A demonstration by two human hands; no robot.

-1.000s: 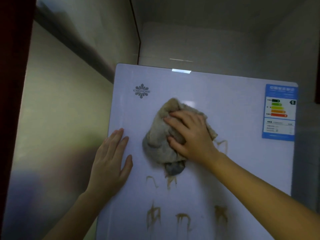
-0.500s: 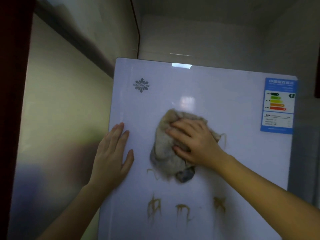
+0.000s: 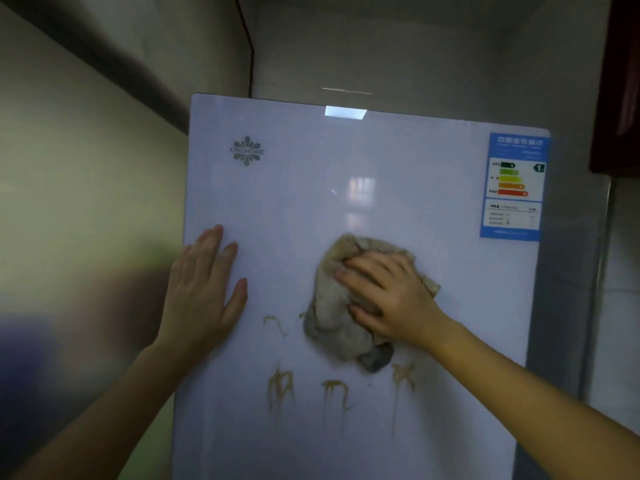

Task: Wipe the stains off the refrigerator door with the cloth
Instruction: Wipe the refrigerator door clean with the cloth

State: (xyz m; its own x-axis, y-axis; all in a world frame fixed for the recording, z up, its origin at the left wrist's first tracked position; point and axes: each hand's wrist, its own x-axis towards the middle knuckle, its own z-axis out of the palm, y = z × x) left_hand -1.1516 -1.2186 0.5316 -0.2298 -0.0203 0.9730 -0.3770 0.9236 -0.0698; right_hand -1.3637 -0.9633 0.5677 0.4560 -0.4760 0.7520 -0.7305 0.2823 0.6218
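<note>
The white refrigerator door (image 3: 294, 209) fills the middle of the view. My right hand (image 3: 388, 292) presses a crumpled beige cloth (image 3: 332, 313) flat against the door's centre. Brown stains (image 3: 280, 389) run in drips below the cloth, with a small streak (image 3: 275, 323) to its left. My left hand (image 3: 202, 289) lies flat and open on the door near its left edge, holding nothing.
A blue energy label (image 3: 514, 187) is stuck at the door's top right, and a grey logo (image 3: 246, 150) sits top left. A glossy wall (image 3: 79, 209) is close on the left. A dark red cabinet (image 3: 620, 81) hangs upper right.
My right hand slid the cloth down and to the right across the door, and the stains near the cloth's right edge are gone. My left hand stayed in place.
</note>
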